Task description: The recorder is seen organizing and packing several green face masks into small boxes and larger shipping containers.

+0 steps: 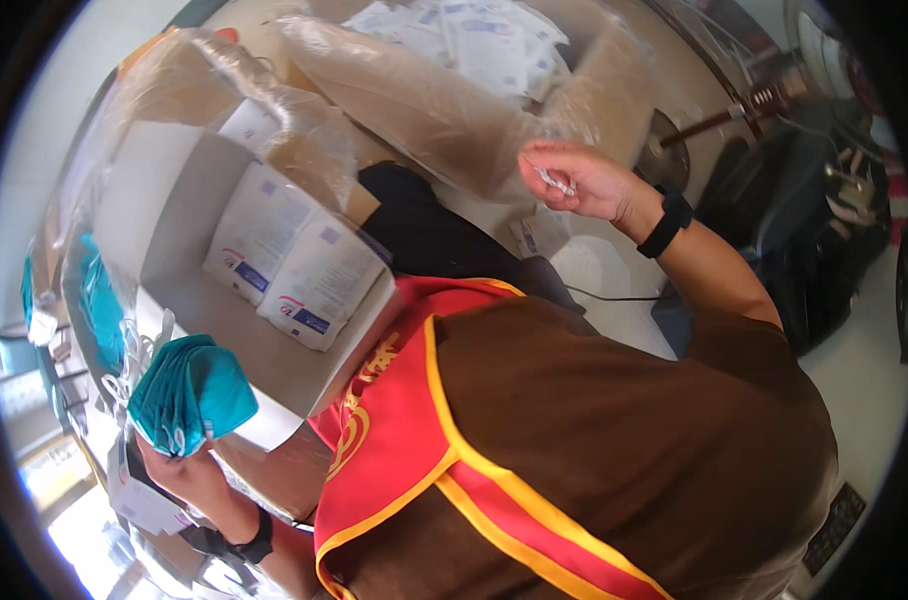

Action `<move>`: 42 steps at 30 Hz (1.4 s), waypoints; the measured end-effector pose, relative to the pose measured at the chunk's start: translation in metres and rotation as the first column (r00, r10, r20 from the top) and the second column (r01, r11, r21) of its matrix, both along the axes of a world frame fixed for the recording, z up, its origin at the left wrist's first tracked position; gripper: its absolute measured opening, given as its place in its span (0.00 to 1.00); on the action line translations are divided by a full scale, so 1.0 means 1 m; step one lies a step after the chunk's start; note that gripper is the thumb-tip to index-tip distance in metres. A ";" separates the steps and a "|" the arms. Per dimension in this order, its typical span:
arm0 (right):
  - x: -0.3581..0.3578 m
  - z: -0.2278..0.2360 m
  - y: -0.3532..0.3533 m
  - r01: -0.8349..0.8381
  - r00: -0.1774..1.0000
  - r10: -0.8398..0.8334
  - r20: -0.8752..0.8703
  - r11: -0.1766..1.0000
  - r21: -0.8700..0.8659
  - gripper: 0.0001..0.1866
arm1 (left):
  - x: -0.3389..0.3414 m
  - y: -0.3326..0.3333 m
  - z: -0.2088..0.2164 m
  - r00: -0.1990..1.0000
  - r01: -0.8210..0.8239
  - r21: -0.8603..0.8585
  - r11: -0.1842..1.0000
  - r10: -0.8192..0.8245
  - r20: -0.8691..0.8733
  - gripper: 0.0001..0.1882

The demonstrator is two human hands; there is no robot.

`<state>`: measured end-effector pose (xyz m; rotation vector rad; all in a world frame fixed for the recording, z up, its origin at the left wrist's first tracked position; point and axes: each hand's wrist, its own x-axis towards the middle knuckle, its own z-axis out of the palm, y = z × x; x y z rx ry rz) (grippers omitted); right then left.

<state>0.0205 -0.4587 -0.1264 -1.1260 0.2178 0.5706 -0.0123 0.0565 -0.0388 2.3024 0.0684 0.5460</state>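
At the lower left, my left hand (182, 474) grips a stack of teal face masks (196, 392) from below. White ear loops (124, 375) hang loose at the stack's left side. Raised at the upper right, my right hand (586, 178) has its fingers curled around a small white item (554, 182), too small to name. Between my arms stands an open white carton (184, 190). Two white printed packets with blue marks lie inside it, a nearer packet (326, 275) and a farther packet (264, 222).
A large cardboard box (424, 105) lined with clear plastic holds many white packets (494, 45) at the back. More teal masks (99, 300) hang in plastic beyond the carton. A dark motor scooter (804, 220) stands at the right. A small packet (539, 235) lies below my right hand.
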 end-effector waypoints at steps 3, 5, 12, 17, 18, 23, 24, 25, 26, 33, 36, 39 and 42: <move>-0.059 -0.074 -0.055 0.046 0.968 -0.107 -0.226 0.966 -0.256 0.11 | 0.004 -0.027 -0.015 0.997 0.077 -0.095 0.993 -0.077 0.004 0.14; -0.105 -0.116 -0.085 0.040 0.931 -0.181 -0.317 0.914 -0.404 0.11 | 0.016 -0.037 -0.028 0.993 0.114 -0.190 0.975 -0.108 0.045 0.14; -0.176 -0.233 -0.112 -0.404 0.914 0.139 -0.381 0.236 -0.884 0.33 | 0.029 -0.073 -0.021 0.963 0.264 -0.171 0.949 -0.269 -0.008 0.15; -0.138 -0.227 -0.111 -0.241 0.970 0.124 -0.209 0.377 -0.894 0.18 | 0.023 -0.071 -0.025 0.982 0.161 -0.317 0.935 -0.185 -0.045 0.14; -0.121 -0.208 -0.100 -0.255 0.962 0.187 -0.200 0.346 -0.903 0.18 | 0.022 -0.072 -0.025 0.983 0.172 -0.297 0.939 -0.185 -0.016 0.14; -0.009 -0.036 0.031 -0.112 0.850 0.463 0.250 0.624 -0.773 0.11 | 0.011 -0.066 -0.037 0.982 0.131 -0.059 0.990 -0.121 0.144 0.20; 0.009 0.003 0.060 -0.094 0.760 0.526 0.383 0.671 -0.736 0.10 | 0.009 -0.067 -0.036 0.983 0.111 -0.052 0.992 -0.102 0.156 0.20; 0.024 0.038 0.087 -0.085 0.651 0.568 0.503 0.713 -0.696 0.12 | 0.009 -0.069 -0.033 0.967 0.140 -0.036 0.989 -0.129 0.218 0.20; 0.036 0.066 0.114 -0.049 0.520 0.599 0.608 0.732 -0.679 0.17 | 0.007 -0.071 -0.030 0.949 0.164 -0.014 0.986 -0.154 0.276 0.20; 0.066 0.108 0.223 -0.134 0.018 0.467 0.884 0.877 -0.461 0.30 | -0.002 -0.072 -0.002 0.951 0.187 0.144 0.972 -0.216 0.220 0.30; 0.068 0.121 0.231 0.026 -0.117 0.502 0.857 0.864 -0.503 0.27 | 0.010 -0.080 -0.002 0.943 0.299 -0.398 0.867 -0.205 0.260 0.37; 0.072 0.139 0.236 0.011 -0.152 0.485 0.861 0.872 -0.489 0.21 | 0.005 -0.079 -0.003 0.964 0.251 -0.635 0.730 -0.249 0.095 0.39; 0.085 0.149 0.238 -0.121 0.225 0.504 0.834 0.864 -0.489 0.13 | 0.006 -0.056 0.005 0.935 0.206 -0.614 0.762 -0.339 -0.106 0.35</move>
